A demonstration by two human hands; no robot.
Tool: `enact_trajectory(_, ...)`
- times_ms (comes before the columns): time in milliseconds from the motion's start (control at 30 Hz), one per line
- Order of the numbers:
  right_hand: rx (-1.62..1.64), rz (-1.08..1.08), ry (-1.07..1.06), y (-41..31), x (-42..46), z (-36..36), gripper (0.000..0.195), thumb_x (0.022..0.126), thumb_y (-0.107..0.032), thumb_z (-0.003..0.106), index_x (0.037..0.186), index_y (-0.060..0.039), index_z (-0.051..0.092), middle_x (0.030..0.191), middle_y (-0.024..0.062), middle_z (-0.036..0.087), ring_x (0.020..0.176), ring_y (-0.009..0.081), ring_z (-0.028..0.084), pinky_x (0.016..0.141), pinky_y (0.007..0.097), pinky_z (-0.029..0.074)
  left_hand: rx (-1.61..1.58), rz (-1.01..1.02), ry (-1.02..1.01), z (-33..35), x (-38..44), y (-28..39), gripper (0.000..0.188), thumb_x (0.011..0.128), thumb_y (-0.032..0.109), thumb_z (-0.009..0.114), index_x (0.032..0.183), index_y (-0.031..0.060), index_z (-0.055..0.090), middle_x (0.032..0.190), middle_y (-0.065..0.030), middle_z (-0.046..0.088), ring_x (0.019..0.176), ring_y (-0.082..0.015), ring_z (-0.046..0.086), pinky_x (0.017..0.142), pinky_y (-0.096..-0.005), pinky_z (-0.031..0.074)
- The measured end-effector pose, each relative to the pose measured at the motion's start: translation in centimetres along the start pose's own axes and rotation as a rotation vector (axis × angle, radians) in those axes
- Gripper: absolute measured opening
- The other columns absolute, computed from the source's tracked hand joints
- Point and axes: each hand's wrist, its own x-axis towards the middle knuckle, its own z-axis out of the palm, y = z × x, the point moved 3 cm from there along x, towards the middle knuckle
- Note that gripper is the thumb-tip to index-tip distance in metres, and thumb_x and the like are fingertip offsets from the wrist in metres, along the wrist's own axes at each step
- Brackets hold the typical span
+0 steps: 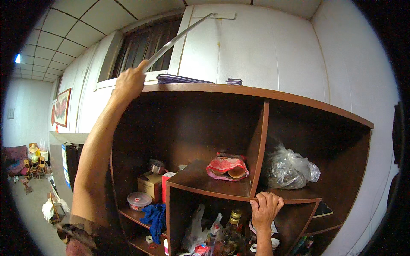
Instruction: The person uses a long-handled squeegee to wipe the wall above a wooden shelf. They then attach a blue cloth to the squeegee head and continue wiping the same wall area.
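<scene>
My left hand (pixel 131 80) is closed around the lower end of a long metal rod (pixel 173 41), raised near the window at the upper left. The rod slants up to the right, and its far end meets a pale flat strip (pixel 221 15) high on the white wall panel. Whether the two are joined, I cannot tell. My right hand (pixel 266 206) grips the front edge of a shelf (pixel 208 196) in the brown wooden cabinet, just below an upright divider. Above it on the right lies a clear plastic bag (pixel 290 169); a red and pink packet (pixel 228 167) rests to the left.
Purple hangers (pixel 182 79) lie on the cabinet top (pixel 256 91). Lower compartments hold a cardboard box (pixel 150 187), a lidded bowl (pixel 139 201), a blue cloth (pixel 155 220) and a gold-capped bottle (pixel 234 220). A barred window (pixel 144 44) is behind the rod.
</scene>
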Motion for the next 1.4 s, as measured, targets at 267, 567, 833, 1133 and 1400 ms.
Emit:
enact_trajectory(267, 0.042, 0.007, 0.002, -1.2, 0.3, 0.0, 0.028, 0.088, -0.038, 0.061, 0.095, -0.0104, 0.059, 0.098, 0.0037, 0.059, 0.1, 0.026, 0.052, 0.095, 0.045, 0.03, -0.012, -0.049, 0.039, 1.1, 2.9, 0.1, 0.04, 0.093, 0.019, 0.049, 0.132, 0.0205, 0.046, 0.098, -0.0236, 0.068, 0.094, -0.041, 0.067, 0.081, -0.0514, 0.052)
enact_trajectory(567, 0.015, -0.003, -0.013, -0.9, 0.0, 0.3, 0.03, 0.084, -0.037, 0.066, 0.098, -0.0116, 0.06, 0.104, 0.0037, 0.059, 0.103, 0.027, 0.052, 0.096, 0.0478, 0.03, 0.012, -0.024, 0.037, 0.8, 7.9, 1.4, 0.048, 0.092, 0.022, 0.045, 0.14, 0.0254, 0.041, 0.103, -0.0245, 0.067, 0.093, -0.0432, 0.066, 0.083, -0.0537, 0.052)
enact_trajectory(833, -0.013, 0.012, -0.015, -0.6, 0.1, -0.1, 0.029, 0.081, -0.033, 0.069, 0.097, -0.0117, 0.06, 0.105, 0.0036, 0.059, 0.105, 0.0269, 0.052, 0.098, 0.0483, 0.03, 0.067, -0.046, -0.057, 0.3, 2.2, -1.1, 0.042, 0.094, 0.018, 0.048, 0.135, 0.0226, 0.044, 0.103, -0.0217, 0.068, 0.097, -0.0396, 0.066, 0.081, -0.0511, 0.053)
enact_trajectory(1133, -0.012, 0.0, -0.022, -1.1, 0.0, 0.3, 0.029, 0.08, -0.034, 0.07, 0.098, -0.0123, 0.061, 0.105, 0.0033, 0.059, 0.105, 0.0268, 0.052, 0.098, 0.0483, 0.03, 0.061, -0.113, -0.027, -0.1, 8.5, 3.0, 0.038, 0.098, 0.019, 0.042, 0.135, 0.0197, 0.047, 0.116, -0.0172, 0.065, 0.11, -0.0358, 0.063, 0.091, -0.0476, 0.052)
enact_trajectory(1400, -0.02, 0.011, -0.013, -0.7, -0.1, 0.3, 0.03, 0.081, -0.034, 0.069, 0.098, -0.0123, 0.06, 0.105, 0.0035, 0.059, 0.105, 0.0273, 0.052, 0.098, 0.0484, 0.03, 0.022, -0.014, 0.01, 2.0, 0.8, -2.6, 0.045, 0.093, 0.012, 0.045, 0.136, 0.0229, 0.041, 0.087, -0.0233, 0.068, 0.085, -0.0411, 0.068, 0.074, -0.0524, 0.053)
